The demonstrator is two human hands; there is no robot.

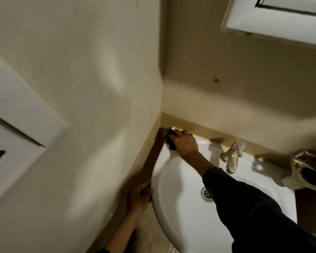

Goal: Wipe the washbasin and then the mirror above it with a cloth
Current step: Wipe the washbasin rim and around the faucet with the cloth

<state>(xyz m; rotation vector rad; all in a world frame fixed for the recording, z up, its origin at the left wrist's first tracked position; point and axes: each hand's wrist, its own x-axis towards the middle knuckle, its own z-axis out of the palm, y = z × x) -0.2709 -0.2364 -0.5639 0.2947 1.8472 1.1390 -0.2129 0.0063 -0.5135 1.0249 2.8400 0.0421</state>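
The basin step is in hand: the right hand (185, 145) presses a dark cloth (43, 141) into the far left corner of the basin (181, 216) rim, fingers curled over it, while the left hand (140, 194) grips the basin's near left edge beside the wall (80, 88). Next, I judge, the cloth should sweep right along the rim past the tap (233, 157), then through the bowl to the drain (206, 194), before rising to the white-framed mirror (274, 24) at far right; a holder (310, 170) sits on the right rim
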